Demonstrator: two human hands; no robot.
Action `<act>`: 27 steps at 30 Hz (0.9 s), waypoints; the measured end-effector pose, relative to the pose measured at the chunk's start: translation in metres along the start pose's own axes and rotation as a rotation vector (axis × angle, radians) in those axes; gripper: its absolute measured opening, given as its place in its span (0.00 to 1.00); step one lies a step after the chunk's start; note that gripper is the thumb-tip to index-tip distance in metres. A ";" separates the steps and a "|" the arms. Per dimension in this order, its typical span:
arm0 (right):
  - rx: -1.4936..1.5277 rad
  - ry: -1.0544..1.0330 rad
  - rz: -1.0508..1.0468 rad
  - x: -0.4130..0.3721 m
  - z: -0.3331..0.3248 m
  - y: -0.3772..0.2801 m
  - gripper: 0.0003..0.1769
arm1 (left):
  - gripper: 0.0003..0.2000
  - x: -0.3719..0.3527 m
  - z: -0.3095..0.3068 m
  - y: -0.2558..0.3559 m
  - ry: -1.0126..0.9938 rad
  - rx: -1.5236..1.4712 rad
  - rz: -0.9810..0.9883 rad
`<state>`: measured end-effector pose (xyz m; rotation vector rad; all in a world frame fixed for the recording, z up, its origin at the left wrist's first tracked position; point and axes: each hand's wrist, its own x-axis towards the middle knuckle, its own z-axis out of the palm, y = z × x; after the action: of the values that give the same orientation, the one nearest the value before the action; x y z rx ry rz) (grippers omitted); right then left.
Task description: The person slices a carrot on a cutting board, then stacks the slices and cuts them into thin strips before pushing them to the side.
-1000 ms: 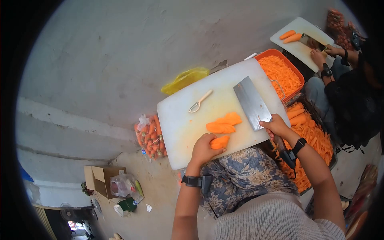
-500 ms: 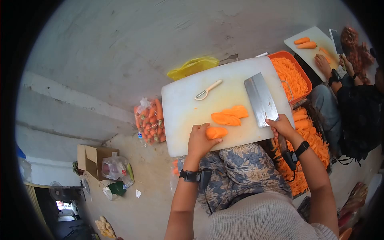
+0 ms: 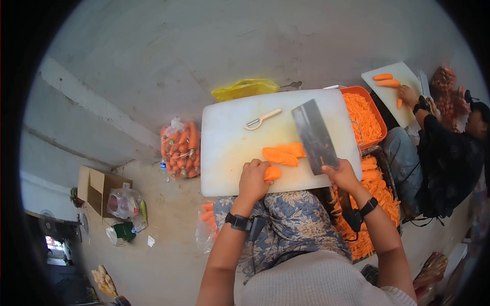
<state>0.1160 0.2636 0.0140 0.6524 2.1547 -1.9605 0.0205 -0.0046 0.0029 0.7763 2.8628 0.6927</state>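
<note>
On the white cutting board [image 3: 224, 127], my left hand [image 3: 253, 178] is closed around a carrot piece [image 3: 272, 174] near the front edge. My right hand [image 3: 341, 176] grips a broad cleaver [image 3: 314, 136], its blade over the right part of the board and angled up to the left. Between them lie flat carrot slices [image 3: 284, 154], close to the blade's left side. A peeler [image 3: 263, 119] with a pale handle rests farther back on the board.
An orange tub of shredded carrot [image 3: 364, 120] and a crate of cut carrot [image 3: 375, 204] stand at the right. A co-worker [image 3: 449, 158] sits beyond, at another board [image 3: 390, 97]. Bagged carrots [image 3: 180, 150] and a cardboard box [image 3: 99, 191] are at the left.
The cleaver has moved left, nearer the slices, and its blade is tilted differently. The whole view has shifted slightly. My left hand still holds the carrot piece.
</note>
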 end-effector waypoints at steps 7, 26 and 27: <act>-0.635 -0.151 -0.157 -0.011 0.036 -0.040 0.16 | 0.34 -0.011 0.002 -0.010 0.167 -0.178 -0.025; -1.172 -0.090 -0.358 -0.009 0.030 -0.032 0.12 | 0.27 -0.027 0.030 0.007 0.292 -0.617 -0.082; -1.161 -0.101 -0.366 -0.011 0.031 -0.030 0.12 | 0.27 -0.030 0.032 0.003 0.293 -0.622 -0.085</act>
<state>0.1078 0.2292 0.0421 -0.0550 2.8902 -0.4947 0.0547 -0.0048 -0.0253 0.4825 2.6165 1.6815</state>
